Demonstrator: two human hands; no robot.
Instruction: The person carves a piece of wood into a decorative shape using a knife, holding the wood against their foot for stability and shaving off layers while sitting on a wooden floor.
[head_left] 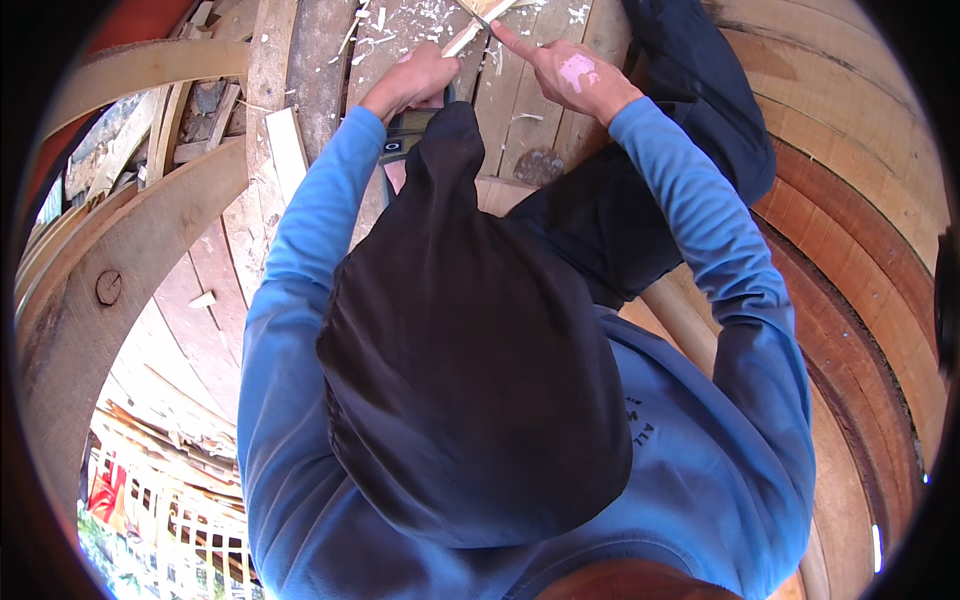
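Near the top edge, my left hand [420,75] is closed round a pale wooden stick [461,41], which slants up to the right. Across from it, my right hand [578,78] has its index finger stretched along a knife, whose dark narrow blade [480,20] crosses the stick's upper part. The knife's handle is hidden by the hand. Pale wood shavings [385,20] lie scattered on the planks [320,60] around both hands. The far ends of stick and blade run close to the picture's edge.
Black cloth [470,340] hangs across the middle and hides what lies under it. My dark-trousered leg [700,130] is bent at the right. Curved timber ribs [150,240] rise at the left, curved planks [850,220] at the right. A pale board offcut [286,150] lies by my left sleeve.
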